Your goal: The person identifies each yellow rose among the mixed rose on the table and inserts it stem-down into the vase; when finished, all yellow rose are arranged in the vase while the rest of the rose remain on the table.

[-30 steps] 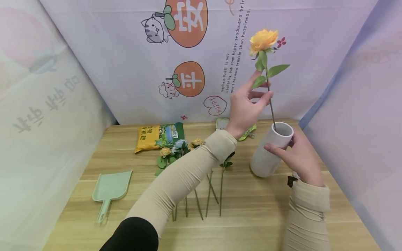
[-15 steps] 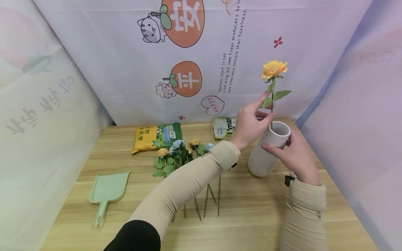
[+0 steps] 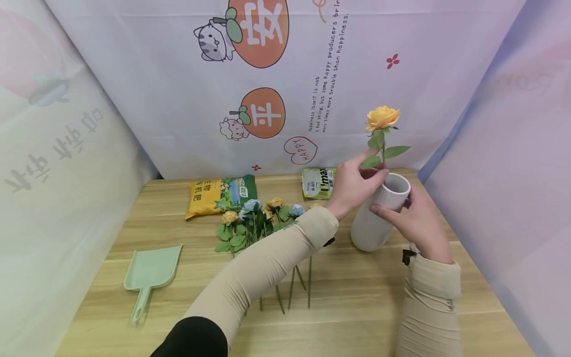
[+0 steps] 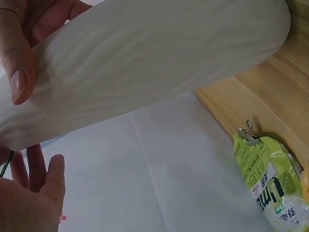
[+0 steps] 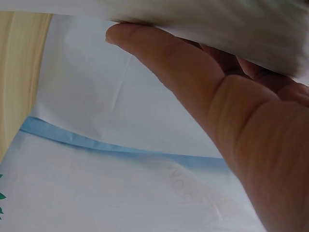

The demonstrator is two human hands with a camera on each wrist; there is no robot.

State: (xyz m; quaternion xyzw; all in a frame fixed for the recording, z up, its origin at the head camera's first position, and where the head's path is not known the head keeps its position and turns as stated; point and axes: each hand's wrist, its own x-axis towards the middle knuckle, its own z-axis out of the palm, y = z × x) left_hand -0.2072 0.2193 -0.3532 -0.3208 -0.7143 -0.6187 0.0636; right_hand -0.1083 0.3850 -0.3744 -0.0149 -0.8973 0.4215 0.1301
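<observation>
Left grip (image 3: pixel 354 184): arm extended diagonally across the desk (image 3: pixel 348 302), pinching the yellow flower (image 3: pixel 382 119) by its stem beside the rim (lower stem end hidden) of the white vase (image 3: pixel 371 225). Right grip (image 3: pixel 423 223): clasping that vase below its mouth, thumb across the near side. Packet (image 3: pixel 315 183) left of the left grip: marked "Umax". Backdrop (image 3: pixel 357 94) beyond: "HAPPY".

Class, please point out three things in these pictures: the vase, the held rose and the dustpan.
Vase (image 3: pixel 371 226): head view, on its white side.
Held rose (image 3: pixel 382 118): head view, on its yellow bloom.
Dustpan (image 3: pixel 152 268): head view, on its flat pan, above the handle.
</observation>
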